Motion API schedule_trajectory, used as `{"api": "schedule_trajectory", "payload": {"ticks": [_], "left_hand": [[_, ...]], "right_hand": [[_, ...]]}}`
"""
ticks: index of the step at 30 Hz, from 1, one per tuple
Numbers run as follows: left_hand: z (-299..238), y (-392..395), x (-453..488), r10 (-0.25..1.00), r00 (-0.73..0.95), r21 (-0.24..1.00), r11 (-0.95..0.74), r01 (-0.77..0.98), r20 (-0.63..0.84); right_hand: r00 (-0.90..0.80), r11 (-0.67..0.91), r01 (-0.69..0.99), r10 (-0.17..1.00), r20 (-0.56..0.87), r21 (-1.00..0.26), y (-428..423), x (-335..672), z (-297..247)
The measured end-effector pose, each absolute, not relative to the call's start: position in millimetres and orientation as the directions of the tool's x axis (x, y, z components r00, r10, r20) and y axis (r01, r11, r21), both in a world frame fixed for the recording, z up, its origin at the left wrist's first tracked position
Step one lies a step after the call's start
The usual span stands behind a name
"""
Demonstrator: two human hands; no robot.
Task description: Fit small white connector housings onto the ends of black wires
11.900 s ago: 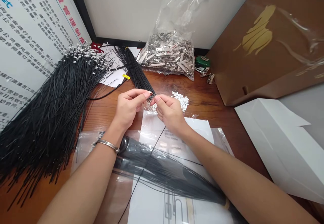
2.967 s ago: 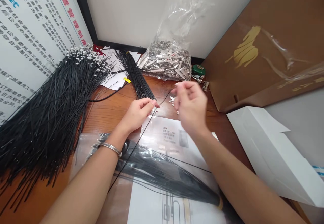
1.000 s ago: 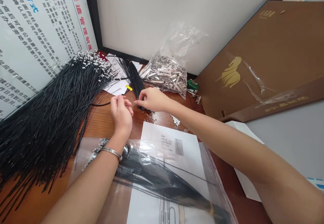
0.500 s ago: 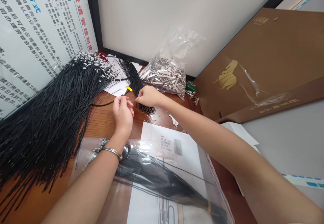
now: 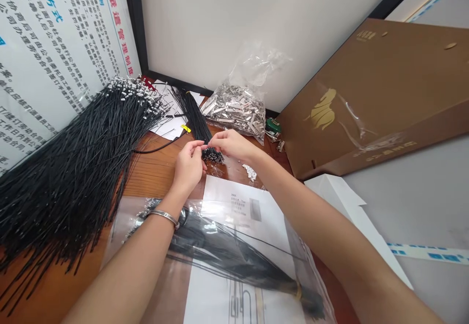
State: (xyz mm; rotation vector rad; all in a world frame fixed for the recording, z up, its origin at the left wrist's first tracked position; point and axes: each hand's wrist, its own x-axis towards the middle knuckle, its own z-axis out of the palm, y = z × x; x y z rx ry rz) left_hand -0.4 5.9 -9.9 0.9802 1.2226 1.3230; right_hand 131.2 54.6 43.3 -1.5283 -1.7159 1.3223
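My left hand (image 5: pixel 188 166) and my right hand (image 5: pixel 233 145) meet fingertip to fingertip over the near end of a small bundle of black wires (image 5: pixel 195 114). Both are closed in a pinch; whatever sits between the fingers is too small to make out. Just under the fingertips show the bundle's metal-tipped ends (image 5: pixel 213 157). A little pile of small white connectors (image 5: pixel 249 172) lies on the table, nearer me than my right hand. Beneath my left forearm is a clear plastic bag (image 5: pixel 124 216) with black wires (image 5: pixel 234 250) inside, over a printed sheet (image 5: pixel 220 187).
A large heap of black wires with white connector ends (image 5: pixel 80 167) covers the left side. Behind my hands stand a clear bag of metal pieces (image 5: pixel 238 111) and a green tape measure (image 5: pixel 273 127). A brown box (image 5: pixel 370 94) leans at right, above a white box (image 5: pixel 340 202).
My left hand has moved right and up to meet my right hand. The right hand has shifted slightly right and down, off the bundle's side. The view has turned a little.
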Motion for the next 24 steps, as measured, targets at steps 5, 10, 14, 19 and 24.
{"api": "schedule_trajectory", "payload": {"ticks": [5,10,14,19,24], "left_hand": [[-6,5,-1,0.99,-0.131,0.985,0.022,-0.172,-0.045],[0,2,-1,0.988,-0.151,0.97,-0.019,-0.241,-0.018],[1,-1,-1,0.994,-0.106,0.963,-0.024,-0.267,-0.005],[0,-1,-1,0.998,-0.061,0.962,-0.026,-0.271,0.01],[0,-3,1,0.999,-0.005,0.974,-0.047,-0.222,0.047]], "right_hand": [[-0.319,-0.068,0.476,0.916,-0.245,-0.877,36,128,49],[-0.395,-0.098,0.425,0.874,-0.282,-0.9,-1,128,59],[-0.292,0.015,0.355,0.952,-0.096,-0.935,-20,137,52],[-0.327,0.473,0.47,0.878,0.35,-0.746,-23,147,33],[-0.401,0.706,0.48,0.704,0.586,-0.52,-20,145,25]]}}
